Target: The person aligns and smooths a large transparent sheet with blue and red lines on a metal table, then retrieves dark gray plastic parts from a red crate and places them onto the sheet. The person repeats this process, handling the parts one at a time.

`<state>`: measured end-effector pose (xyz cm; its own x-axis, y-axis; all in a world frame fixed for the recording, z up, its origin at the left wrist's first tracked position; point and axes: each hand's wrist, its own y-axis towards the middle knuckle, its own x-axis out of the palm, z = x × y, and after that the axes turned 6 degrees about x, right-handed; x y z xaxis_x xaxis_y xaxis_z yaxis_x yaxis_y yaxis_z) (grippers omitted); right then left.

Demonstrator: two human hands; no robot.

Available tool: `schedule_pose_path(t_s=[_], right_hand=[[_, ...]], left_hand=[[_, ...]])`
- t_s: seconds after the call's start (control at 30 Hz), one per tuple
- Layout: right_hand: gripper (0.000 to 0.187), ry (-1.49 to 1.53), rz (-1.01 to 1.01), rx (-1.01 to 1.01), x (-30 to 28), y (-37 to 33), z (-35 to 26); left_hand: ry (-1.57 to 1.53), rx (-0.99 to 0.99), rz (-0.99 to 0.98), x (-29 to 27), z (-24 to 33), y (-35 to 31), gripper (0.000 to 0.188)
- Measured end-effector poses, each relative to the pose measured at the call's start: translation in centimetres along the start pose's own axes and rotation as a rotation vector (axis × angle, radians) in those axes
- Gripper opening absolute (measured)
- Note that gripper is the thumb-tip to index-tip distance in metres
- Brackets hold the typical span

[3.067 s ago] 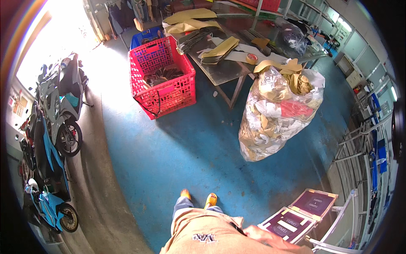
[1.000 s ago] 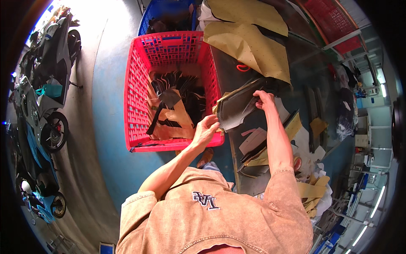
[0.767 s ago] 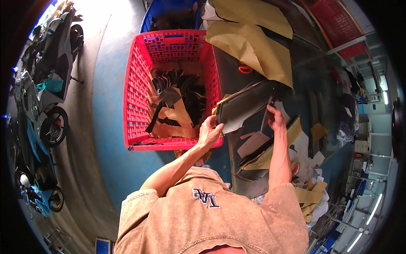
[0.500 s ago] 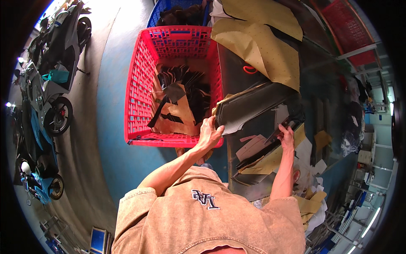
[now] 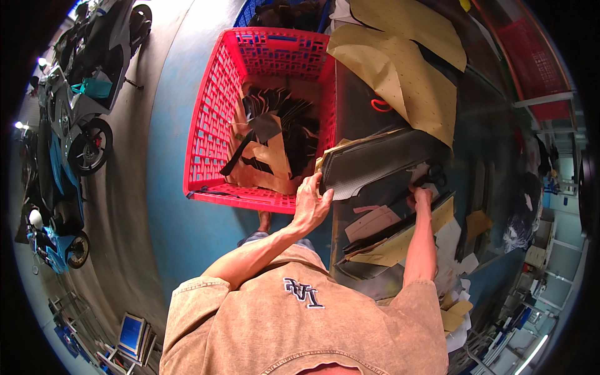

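Note:
A stack of dark leather-like sheets (image 5: 381,159) with light backing layers lies on the table's left part. My left hand (image 5: 312,203) pinches its near left corner, thumb on the textured top sheet. Black-handled scissors (image 5: 432,175) are at the stack's right end, their blades not visible. Right against them is my right hand (image 5: 420,197), its fingers curled and partly hidden; what they hold, if anything, I cannot make out. Below the stack lie a pale cut piece (image 5: 372,224) and dark strips over a tan sheet (image 5: 431,219).
To the left stands a red plastic basket (image 5: 203,150) with dark cut pieces (image 5: 281,112) and brown paper inside. A blue crate (image 5: 244,14) is behind it. Large tan sheets (image 5: 400,81) and red-handled scissors (image 5: 380,105) lie on the table's far part. Motorcycles (image 5: 87,125) are parked far left.
My right hand has shifted slightly, and the pointed blade visible under it earlier no longer shows. My left hand stays on the stack's corner. The whole view has shifted a little.

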<state>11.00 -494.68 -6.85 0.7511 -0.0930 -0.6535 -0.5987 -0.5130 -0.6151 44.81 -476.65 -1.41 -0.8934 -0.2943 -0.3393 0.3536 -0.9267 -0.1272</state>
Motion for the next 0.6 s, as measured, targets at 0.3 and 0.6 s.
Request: schedule_pose_path(t_s=[0.3,0.6], right_hand=[[0.066,0.078,-0.128,-0.482,5.5,-16.4,-0.5],[0.037,0.349,-0.462,-0.381,8.3,-18.1,3.0]], left_hand=[[-0.164,-0.226,-0.043,-0.4,0.3,2.6,0.048],[-0.320,-0.065,-0.158,0.9,1.8,1.6,0.042]])
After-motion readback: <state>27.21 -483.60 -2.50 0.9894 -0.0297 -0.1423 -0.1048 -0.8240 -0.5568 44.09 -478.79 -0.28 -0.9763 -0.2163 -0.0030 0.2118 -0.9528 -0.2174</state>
